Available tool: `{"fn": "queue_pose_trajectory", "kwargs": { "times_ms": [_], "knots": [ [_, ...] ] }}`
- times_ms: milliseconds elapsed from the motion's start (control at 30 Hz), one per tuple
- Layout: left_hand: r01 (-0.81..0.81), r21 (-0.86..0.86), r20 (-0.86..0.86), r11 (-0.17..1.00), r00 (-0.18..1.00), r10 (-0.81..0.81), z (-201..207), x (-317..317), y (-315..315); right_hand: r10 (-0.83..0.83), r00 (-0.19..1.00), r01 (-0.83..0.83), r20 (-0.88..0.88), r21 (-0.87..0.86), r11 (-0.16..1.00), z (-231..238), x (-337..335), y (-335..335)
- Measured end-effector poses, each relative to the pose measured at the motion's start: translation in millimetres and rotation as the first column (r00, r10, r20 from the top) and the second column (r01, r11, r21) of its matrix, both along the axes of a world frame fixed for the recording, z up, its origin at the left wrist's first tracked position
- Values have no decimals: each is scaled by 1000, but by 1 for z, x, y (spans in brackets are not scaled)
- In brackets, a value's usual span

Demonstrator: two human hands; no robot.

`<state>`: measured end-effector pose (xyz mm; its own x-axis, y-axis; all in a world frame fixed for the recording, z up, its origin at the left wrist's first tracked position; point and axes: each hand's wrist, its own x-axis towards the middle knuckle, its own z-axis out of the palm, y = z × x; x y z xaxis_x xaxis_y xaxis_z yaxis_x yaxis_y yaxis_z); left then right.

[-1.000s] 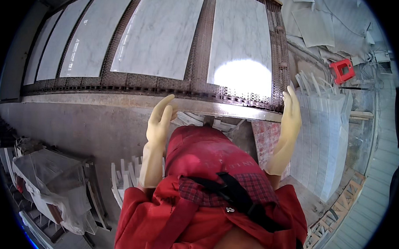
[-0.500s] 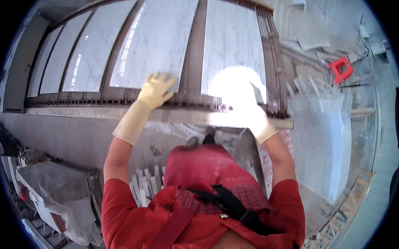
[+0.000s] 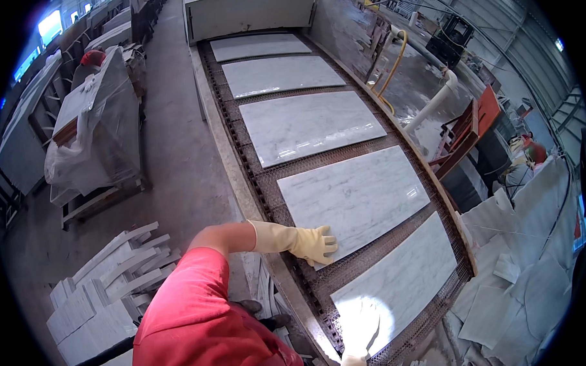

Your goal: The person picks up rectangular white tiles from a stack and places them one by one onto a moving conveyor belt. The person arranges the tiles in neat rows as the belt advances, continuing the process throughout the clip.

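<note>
Both my hands wear pale yellow rubber gloves. My left hand (image 3: 316,244) lies with its fingers spread over the near left corner of a white, grey-veined marble slab (image 3: 355,197). At the near end of another marble slab (image 3: 406,276), my right hand (image 3: 359,329) is washed out by a bright patch of light. Glare hides how its fingers are set, though a dark shadow falls beside them. Both slabs lie flat on a brown mesh conveyor (image 3: 347,266), a strip of mesh between them.
More slabs (image 3: 310,124) lie in a row along the conveyor toward a grey machine housing (image 3: 252,16). Stone strips (image 3: 109,286) are stacked at left, near a plastic-wrapped pile (image 3: 97,125). Broken stone sheets (image 3: 497,311) lie at right. A forklift (image 3: 449,41) stands far off.
The view has swung, now looking along the conveyor toward the machine housing. My left hand stays at its slab's corner; my right remains by the nearest slab, in the glare.
</note>
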<state>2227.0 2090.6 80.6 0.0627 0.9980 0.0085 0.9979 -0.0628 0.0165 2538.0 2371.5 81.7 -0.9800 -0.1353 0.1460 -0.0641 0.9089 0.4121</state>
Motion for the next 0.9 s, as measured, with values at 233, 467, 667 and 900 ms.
{"fn": "queue_pose_trajectory", "kwargs": {
  "times_ms": [233, 467, 667, 900],
  "knots": [
    [-117, 43, 45, 992, 992, 115, -4, 13, 2, -164, 976, 169, 145, -24, 985, 46, -36, -32],
    [-314, -148, 45, 938, 945, 323, 15, 28, 11, -160, 966, 173, 203, -48, 984, 49, -41, -35],
    [-369, -417, 99, 831, 890, 445, 75, 58, 43, -383, 923, 250, 34, -809, 532, 115, -10, 3],
    [-128, 6, 352, 992, 928, 118, 105, 98, 19, -703, 636, 353, -317, -691, 631, 173, 162, -35]
  ]
}}
